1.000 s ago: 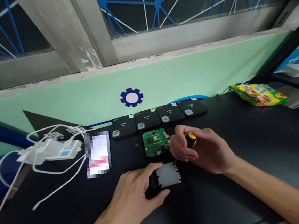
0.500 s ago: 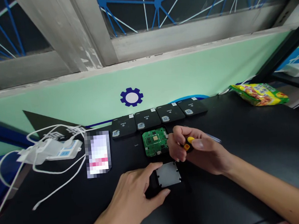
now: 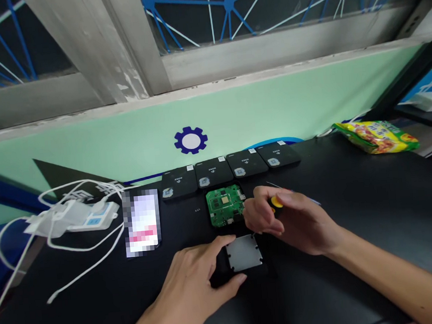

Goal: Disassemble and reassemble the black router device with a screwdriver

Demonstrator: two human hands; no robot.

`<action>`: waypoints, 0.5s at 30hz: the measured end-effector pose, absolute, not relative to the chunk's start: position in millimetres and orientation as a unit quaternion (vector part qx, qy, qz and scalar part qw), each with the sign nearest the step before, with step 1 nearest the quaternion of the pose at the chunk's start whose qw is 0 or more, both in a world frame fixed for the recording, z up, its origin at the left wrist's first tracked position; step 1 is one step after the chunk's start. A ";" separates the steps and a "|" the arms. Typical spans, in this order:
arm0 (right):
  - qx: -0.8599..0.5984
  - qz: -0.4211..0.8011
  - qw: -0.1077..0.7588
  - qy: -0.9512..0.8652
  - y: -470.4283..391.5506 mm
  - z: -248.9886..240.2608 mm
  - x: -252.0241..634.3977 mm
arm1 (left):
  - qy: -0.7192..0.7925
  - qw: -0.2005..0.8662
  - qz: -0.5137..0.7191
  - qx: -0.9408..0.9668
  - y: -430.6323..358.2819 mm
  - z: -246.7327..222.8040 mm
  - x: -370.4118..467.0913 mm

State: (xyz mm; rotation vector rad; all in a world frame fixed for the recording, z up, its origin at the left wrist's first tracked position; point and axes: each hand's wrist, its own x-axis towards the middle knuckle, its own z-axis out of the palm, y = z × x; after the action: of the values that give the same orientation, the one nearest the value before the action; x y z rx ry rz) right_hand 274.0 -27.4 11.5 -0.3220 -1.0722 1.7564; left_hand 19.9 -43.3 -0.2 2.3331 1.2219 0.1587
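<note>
A black square housing with a silver metal plate lies on the dark table. My left hand holds it by the near and far edges, between thumb and fingers. My right hand is closed round a screwdriver with a yellow and black handle. Its tip is at the plate's far right corner, partly hidden by the fingers. Behind the plate sits a green circuit board in a black case. Several tiny screws lie left of the board.
Several black square cases stand in a row by the wall. A phone, a white power strip and loose white cables are at left. A yellow-green snack bag lies at back right. A thin tool lies behind my right hand.
My right hand has turned the screwdriver handle a little and its fingers have shifted round it. My left hand and the plate have hardly moved.
</note>
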 end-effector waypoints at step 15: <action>-0.147 0.723 0.500 -0.453 -26.3 7.6 273.8 | 0.442 0.249 0.068 0.859 -44.7 0.8 19.1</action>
State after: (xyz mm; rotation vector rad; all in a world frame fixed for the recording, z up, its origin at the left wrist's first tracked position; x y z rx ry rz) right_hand 273.8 -26.3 7.6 -0.3567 -1.0949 1.7494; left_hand 19.1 -44.7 0.8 2.3389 1.2050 0.1864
